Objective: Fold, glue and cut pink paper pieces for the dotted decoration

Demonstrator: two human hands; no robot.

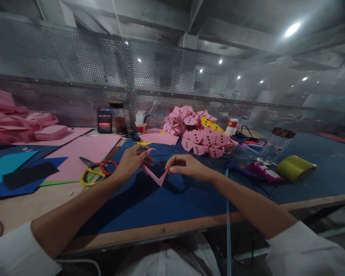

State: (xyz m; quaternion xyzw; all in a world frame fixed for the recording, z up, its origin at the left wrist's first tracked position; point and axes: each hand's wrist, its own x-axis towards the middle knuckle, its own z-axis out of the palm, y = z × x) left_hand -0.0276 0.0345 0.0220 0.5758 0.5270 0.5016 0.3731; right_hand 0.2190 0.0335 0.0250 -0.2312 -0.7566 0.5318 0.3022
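Note:
A folded pink paper strip (160, 181) hangs in a V shape between my two hands, above the blue table mat (138, 214). My left hand (134, 158) pinches its left end, and a small pink tip shows past the fingers. On the other end, my right hand (184, 165) is closed with thumb and fingertips. Left of my left hand lie scissors (92, 178) with yellow and red handles, blades apart. Beyond my hands sits a pile of folded pink paper pieces (208, 142) with dark dots.
Pink folded paper (20, 119) is heaped at far left, near blue sheets (53, 165). On the right stand a glass jar (271, 149), a yellow tape roll (294, 168) and a magenta tool (264, 172). A paper cup (140, 127) stands at the back by the mesh panel (166, 73).

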